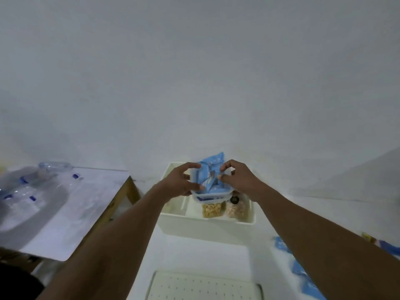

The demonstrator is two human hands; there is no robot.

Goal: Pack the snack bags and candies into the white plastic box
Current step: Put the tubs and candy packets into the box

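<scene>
A white plastic box [184, 224] stands on the white surface in front of me. Inside it, two clear bags of tan snacks [211, 210] lean against the near wall. Above them I hold a small clear container [211, 194] stuffed with blue candy packets [211, 167]. My left hand [183, 180] grips the container's left side. My right hand [237, 177] pinches the blue packets at their right edge, over the container's right side.
A perforated white lid [203, 285] lies near me. More blue packets [303, 271] lie at the lower right. To the left, a wooden table [121, 202] under a white sheet carries several clear plastic bottles [54, 165] with blue caps. A plain wall stands behind.
</scene>
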